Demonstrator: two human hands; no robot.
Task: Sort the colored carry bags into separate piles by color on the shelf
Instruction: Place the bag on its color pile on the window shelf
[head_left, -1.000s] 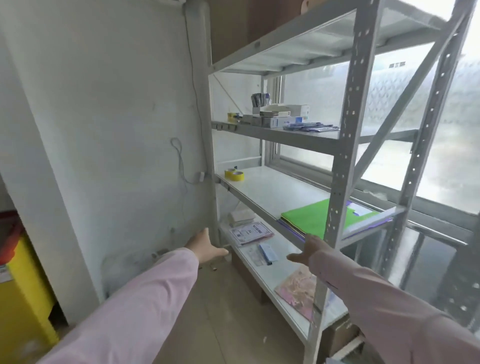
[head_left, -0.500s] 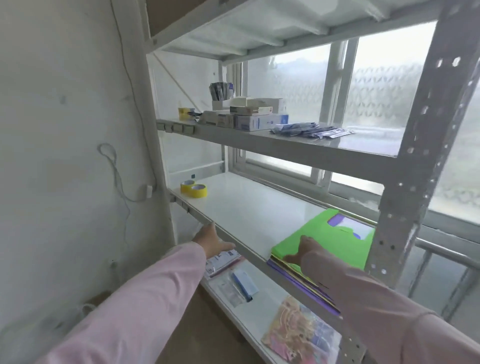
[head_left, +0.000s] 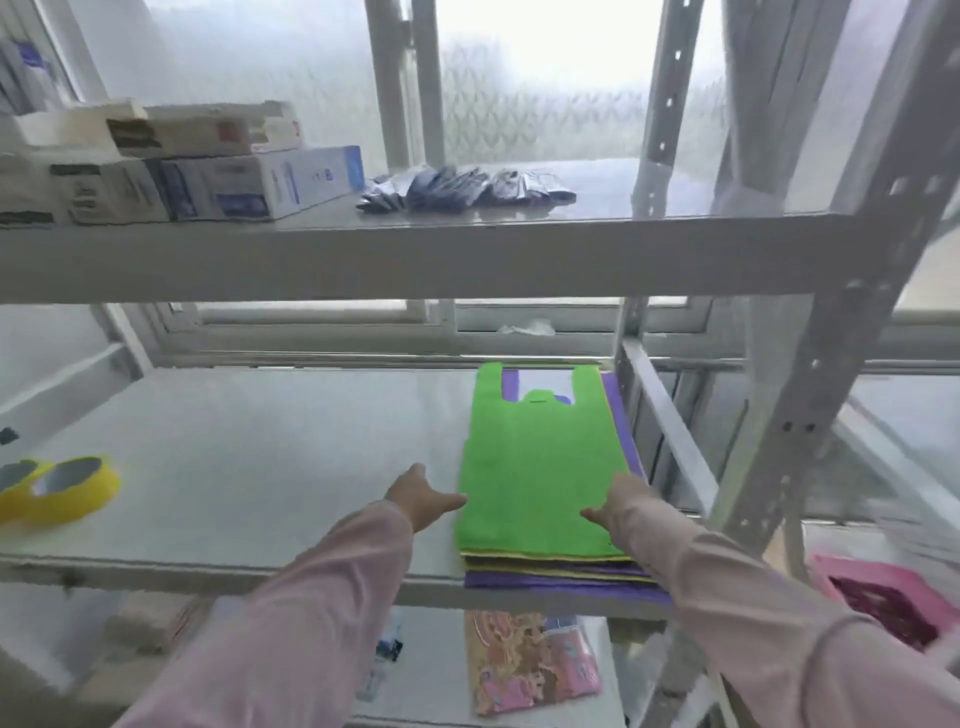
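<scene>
A grey metal shelf (head_left: 260, 441) of a rack in front of a frosted window holds the work. Nearest, two pink sleeves reach in over its front lip. The left hand (head_left: 421, 499) is spread, thumb pointing at the left edge of the stack of carry bags (head_left: 561, 566); whether it touches is unclear. The right hand (head_left: 618, 499) lies loosely open on the near right corner of the green bag (head_left: 535, 467), pinching nothing.

The stack sits between the hands and runs away from them. Green is on top, and thin yellow and purple layers show at the near edge under the right wrist. The handles point away, beyond the fingertips.

The step looks like lifting off the top green bag. It would go best by pinching only the top layer at a near corner, with the other hand pressing the rest down so nothing below drags. The bare shelf left of the left hand offers room for new piles, short of the yellow tape rolls (head_left: 78, 504).

Above and beyond the hands, boxes (head_left: 234, 184) and dark packets (head_left: 457, 187) sit on the upper shelf.
</scene>
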